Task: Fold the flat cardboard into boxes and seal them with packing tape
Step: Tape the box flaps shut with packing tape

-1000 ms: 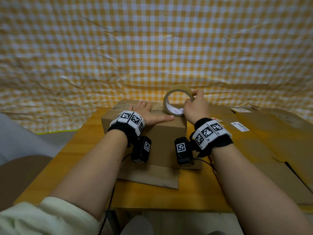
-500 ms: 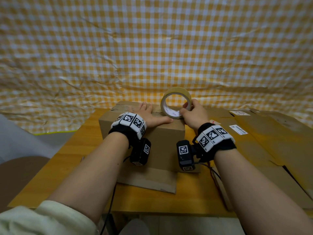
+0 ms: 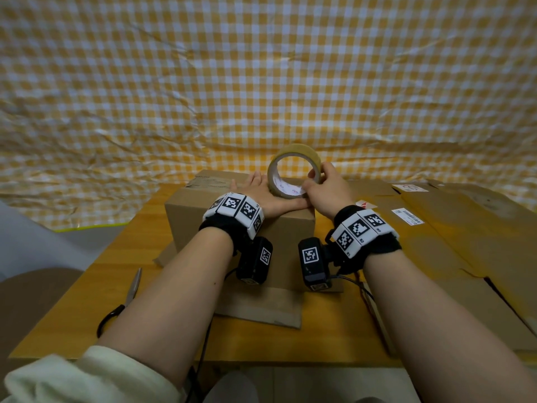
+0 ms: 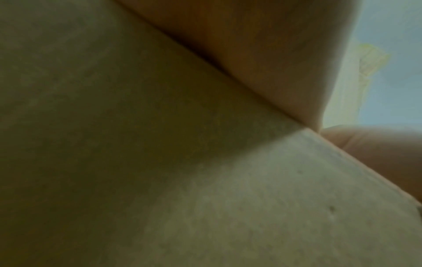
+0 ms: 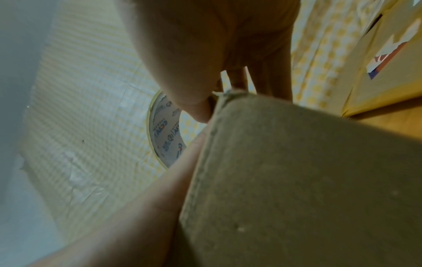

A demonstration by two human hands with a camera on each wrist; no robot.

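Box: brown cardboard box, folded up, standing on the wooden table near its far edge; its top flaps are closed and a loose flap lies flat on the table at its near side.
Tape roll: tan packing tape roll with a white printed core, standing on edge on the box top at the right near corner, hollow facing the camera.
Left hand: left hand lies palm down on the box top, fingers straight and spread a little, thumb stretched along the near edge toward the roll; the roll stands just right of the fingers, touching or nearly touching the hand.
Right hand: right hand grips the tape roll from the right, thumb at the lower front rim, fingers curled over the outer band at the upper right.
Right wrist view: thumb tip meets the roll at the box corner; fingers reach past behind it.
Left wrist view: blurred cardboard face close up, palm against its top edge.
Flat cardboard: unfolded sheets with white labels, lying on the table right of the box.
Scissors: scissors on the table, left of the left forearm.
Backdrop: yellow and white checked cloth behind the table.
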